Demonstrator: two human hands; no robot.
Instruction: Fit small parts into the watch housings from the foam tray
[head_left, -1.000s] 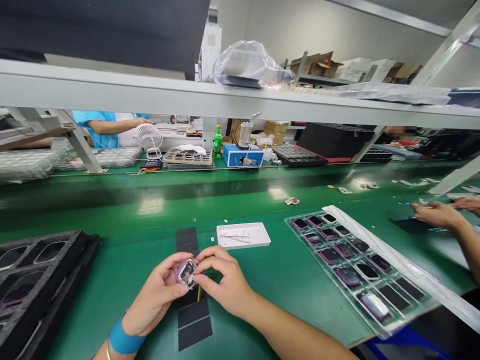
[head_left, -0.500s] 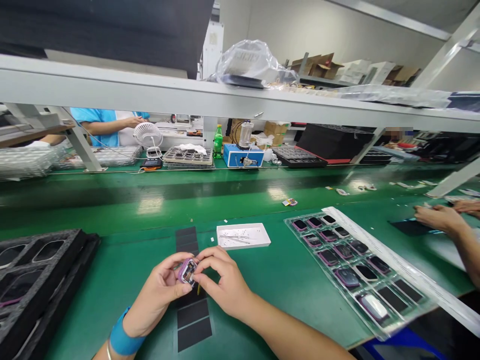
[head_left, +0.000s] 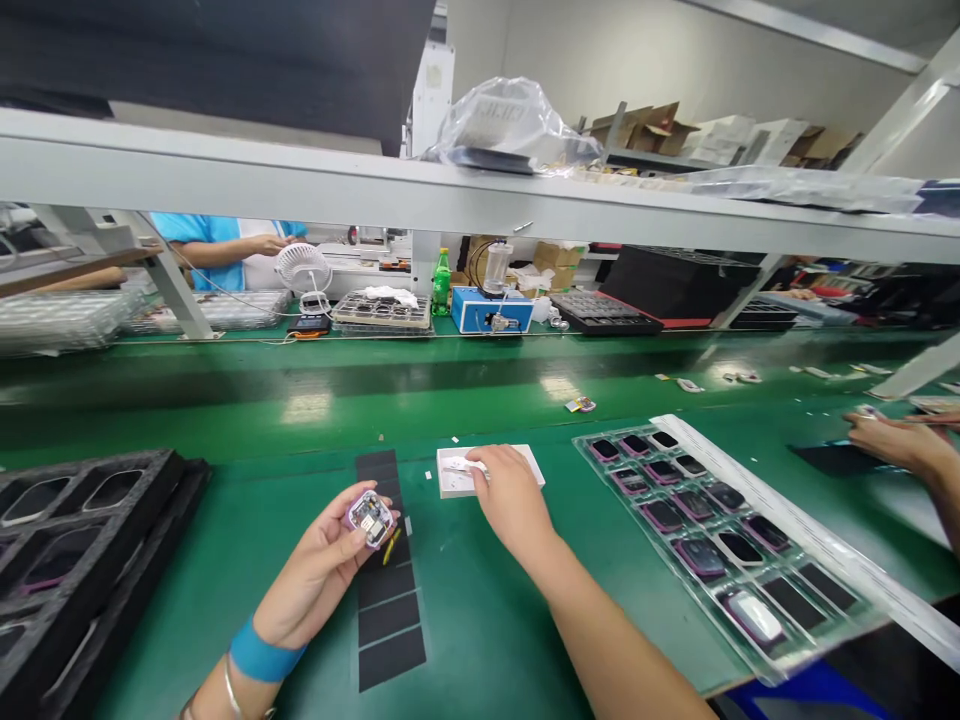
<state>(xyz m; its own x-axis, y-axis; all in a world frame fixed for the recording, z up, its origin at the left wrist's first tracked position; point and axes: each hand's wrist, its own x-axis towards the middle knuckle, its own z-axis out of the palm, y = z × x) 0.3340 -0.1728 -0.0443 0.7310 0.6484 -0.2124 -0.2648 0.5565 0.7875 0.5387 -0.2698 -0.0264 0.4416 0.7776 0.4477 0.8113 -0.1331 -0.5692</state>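
Observation:
My left hand (head_left: 326,550) holds a small purple-framed device (head_left: 370,518) between thumb and fingers, its open side with circuit parts facing up. My right hand (head_left: 517,505) reaches over a shallow white box (head_left: 529,466); its fingertips are together at the tweezers (head_left: 459,469) lying in the box. Whether they grip the tweezers is hard to see. Under and beside the device, a strip of black rectangles (head_left: 391,650) lies on the green mat. A yellow piece (head_left: 391,546) rests on that strip, right of my left hand.
At right is a clear tray (head_left: 652,535) of watch-like parts; at left, a black foam tray (head_left: 124,560). A small part (head_left: 580,405) lies beyond the box. Another person's hand (head_left: 892,440) works at far right. A white shelf beam (head_left: 300,195) crosses above.
My right hand has left the device and moved right and forward to the white box. In my left hand, the device has turned to face up more.

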